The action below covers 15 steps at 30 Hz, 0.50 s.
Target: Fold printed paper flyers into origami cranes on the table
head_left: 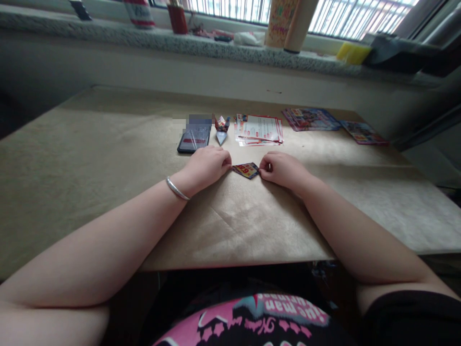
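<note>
A small folded piece of printed paper (247, 170), kite-shaped with yellow and red print, lies low over the table between my hands. My left hand (210, 163) pinches its left tip; a silver bangle circles that wrist. At the opposite tip, my right hand (283, 169) has thumb and fingers pinched on the paper. Just beyond my left hand stands a folded paper figure (222, 129) with a pale pointed front. Beside it a dark smartphone (195, 137) lies on the table, its screen lit.
Printed paper sheets (261, 129) lie stacked past my hands. Colourful leaflets (311, 118) and another printed stack (364, 133) sit at the far right of the beige-covered table (108, 158). The windowsill (209, 45) behind carries a red container (177, 18) and a yellow object (353, 53).
</note>
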### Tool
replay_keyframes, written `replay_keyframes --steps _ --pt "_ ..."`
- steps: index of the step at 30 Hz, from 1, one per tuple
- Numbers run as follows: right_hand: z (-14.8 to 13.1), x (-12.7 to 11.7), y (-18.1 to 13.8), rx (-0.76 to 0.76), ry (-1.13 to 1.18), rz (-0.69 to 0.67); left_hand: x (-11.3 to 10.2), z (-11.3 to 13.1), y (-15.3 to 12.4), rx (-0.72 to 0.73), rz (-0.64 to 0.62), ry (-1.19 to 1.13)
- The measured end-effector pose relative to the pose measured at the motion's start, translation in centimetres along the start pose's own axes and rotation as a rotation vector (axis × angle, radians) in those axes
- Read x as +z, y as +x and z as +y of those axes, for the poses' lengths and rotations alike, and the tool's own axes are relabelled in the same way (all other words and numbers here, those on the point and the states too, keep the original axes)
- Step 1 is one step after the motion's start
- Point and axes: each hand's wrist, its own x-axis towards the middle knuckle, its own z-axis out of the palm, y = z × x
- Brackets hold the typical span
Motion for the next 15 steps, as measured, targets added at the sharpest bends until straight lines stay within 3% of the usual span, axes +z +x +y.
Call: replay_keyframes --steps 7,11,15 --pt "-1.4 -0.6 -0.3 0.038 -0.244 -0.049 0.3 -0.2 -0.1 0.069 0.031 0.079" --pt "-1.2 -0.5 -0.2 0.009 -0.225 -0.080 0.5 -0.3 -0.2 0.083 0.060 0.101" --pt "-0.7 -0.1 -0.3 0.013 -0.111 -0.012 0.9 -0.5 0.0 0.081 0.066 0.056"
